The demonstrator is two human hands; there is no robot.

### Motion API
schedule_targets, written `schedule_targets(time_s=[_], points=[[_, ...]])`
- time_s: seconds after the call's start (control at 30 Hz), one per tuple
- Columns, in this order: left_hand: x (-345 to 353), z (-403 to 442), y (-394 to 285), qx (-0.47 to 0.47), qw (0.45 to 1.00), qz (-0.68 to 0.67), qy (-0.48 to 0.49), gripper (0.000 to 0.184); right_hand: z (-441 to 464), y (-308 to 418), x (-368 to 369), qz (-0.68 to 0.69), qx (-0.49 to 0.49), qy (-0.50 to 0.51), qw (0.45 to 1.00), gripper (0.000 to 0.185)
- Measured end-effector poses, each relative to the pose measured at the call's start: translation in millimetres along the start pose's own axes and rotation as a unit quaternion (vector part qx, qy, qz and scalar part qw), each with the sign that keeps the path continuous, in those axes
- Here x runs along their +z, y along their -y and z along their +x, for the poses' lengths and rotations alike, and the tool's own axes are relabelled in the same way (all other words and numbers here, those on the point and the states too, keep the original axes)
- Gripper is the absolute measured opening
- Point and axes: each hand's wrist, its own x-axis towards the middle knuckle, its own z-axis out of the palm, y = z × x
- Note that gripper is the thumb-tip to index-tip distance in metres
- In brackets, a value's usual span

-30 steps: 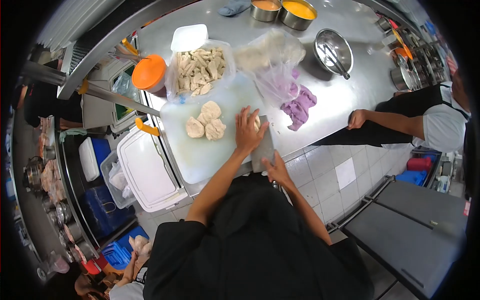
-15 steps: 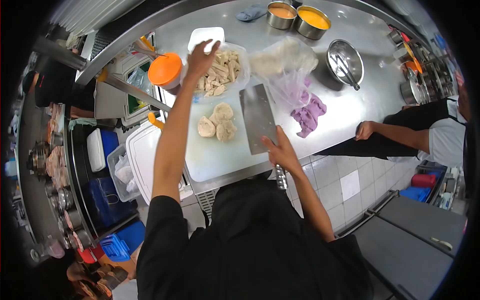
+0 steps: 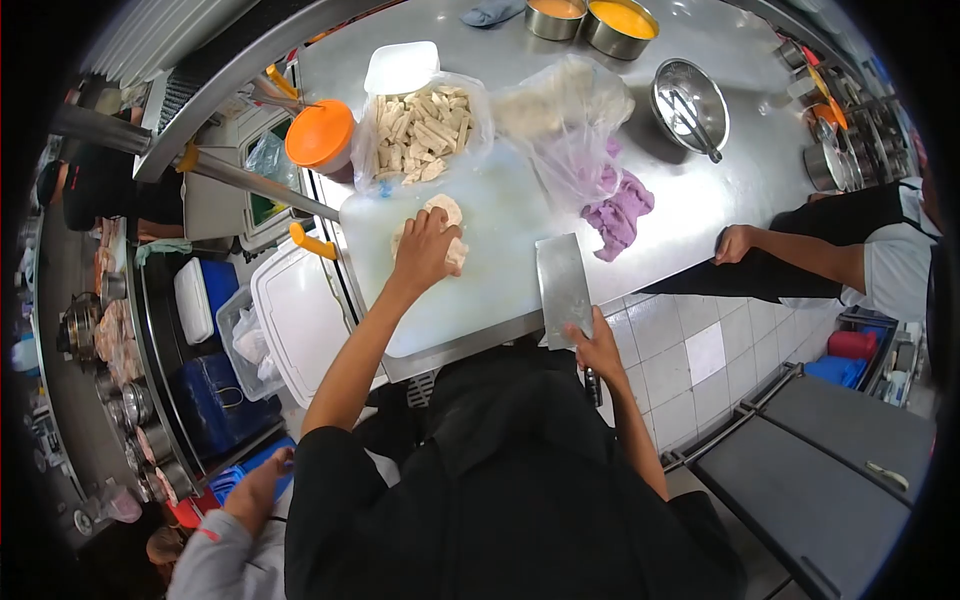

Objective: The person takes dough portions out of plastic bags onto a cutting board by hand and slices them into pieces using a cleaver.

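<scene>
On the white cutting board (image 3: 478, 290), several pale rounded pieces of what looks like cooked chicken (image 3: 443, 208) lie close together. My left hand (image 3: 427, 250) covers most of them, its fingers curled around a piece and hiding part of the group. A broad cleaver (image 3: 563, 285) is in my right hand (image 3: 597, 350), which grips it by the handle at the board's right front corner. Its blade points away from me, over the table edge. Behind the board, a clear plastic bag (image 3: 480, 100) lies opened out, with pale chicken strips (image 3: 425, 130) heaped in it.
An orange-lidded container (image 3: 320, 135) and a white tub (image 3: 402, 66) stand by the strips. Further right are a filled plastic bag (image 3: 565, 110), a purple cloth (image 3: 620, 215), a metal bowl (image 3: 690, 105) and a pot of yellow liquid (image 3: 622, 25). A person's hand (image 3: 735, 244) rests at the table's right edge.
My left hand has come back from the white tub and strips to the chicken pieces. My right hand has drawn the cleaver right and toward me. Another person's arm now shows at lower left.
</scene>
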Motion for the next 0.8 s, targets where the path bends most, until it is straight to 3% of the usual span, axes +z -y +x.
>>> schedule_targets(time_s=[0.1,0.17,0.2,0.27,0.4,0.47,0.5,0.53,0.6,0.73,0.8], points=[[3,-11,3,0.039,0.999,0.019,-0.020,0.056,1,-7,-2,0.026,0.004,0.005,1.000,0.034],[12,-16,6,-0.056,0.984,-0.166,0.044,0.059,2,-12,-7,0.060,0.006,0.011,0.998,0.035],[18,-15,6,-0.051,0.984,-0.162,0.049,0.059,1,-14,-10,0.078,0.012,0.016,0.997,0.036],[26,-7,-12,-0.097,0.912,-0.399,0.015,0.047,2,-17,-17,0.100,0.019,0.015,0.995,0.038],[65,0,-45,-0.160,0.910,-0.381,0.012,0.040,4,-29,-30,0.119,-0.002,0.035,0.992,0.044],[68,-8,-63,-0.161,0.982,-0.094,-0.030,0.044,5,-33,-33,0.131,-0.008,0.036,0.991,0.046],[66,-10,-66,-0.209,0.970,-0.104,0.071,0.051,5,-34,-33,0.136,-0.009,0.032,0.990,0.046],[65,-16,-70,-0.206,0.970,-0.102,0.076,0.051,2,-34,-32,0.143,0.001,0.041,0.989,0.048],[62,-28,-77,-0.220,0.965,-0.145,-0.022,0.044,1,-38,-28,0.153,0.012,0.049,0.987,0.050],[56,-32,-86,-0.206,0.952,-0.223,-0.033,0.036,8,-57,-23,0.144,0.005,0.040,0.989,0.055],[71,-31,-83,-0.063,0.968,-0.230,-0.081,0.040,12,-60,-25,0.137,0.018,0.040,0.990,0.057]])
